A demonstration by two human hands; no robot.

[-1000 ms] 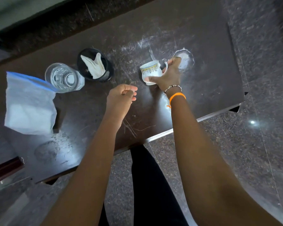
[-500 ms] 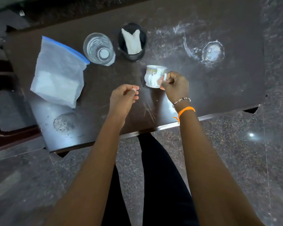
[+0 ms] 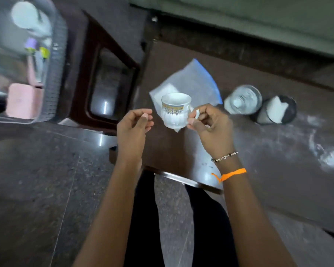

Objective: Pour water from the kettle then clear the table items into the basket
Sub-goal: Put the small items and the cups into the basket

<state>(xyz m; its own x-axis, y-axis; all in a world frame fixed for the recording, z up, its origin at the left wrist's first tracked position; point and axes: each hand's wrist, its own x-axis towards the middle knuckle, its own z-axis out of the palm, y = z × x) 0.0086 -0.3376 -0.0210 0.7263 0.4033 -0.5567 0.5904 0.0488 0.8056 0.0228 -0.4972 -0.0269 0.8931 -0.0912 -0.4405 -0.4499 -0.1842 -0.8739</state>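
**Teacup held above the dark table**

Far left of the white ribbed teacup (image 3: 175,110) sits the blurred clear mesh basket (image 3: 54,78). The left hand (image 3: 132,128) hovers just left of the cup, loosely curled, holding nothing. The right hand (image 3: 210,126) pinches its handle, cup upright. Behind it lies a blue-edged plastic bag (image 3: 193,81); right of it stand 1 glass tumbler (image 3: 243,99) and 1 black tissue holder (image 3: 276,110) on the dark wooden table (image 3: 278,151).
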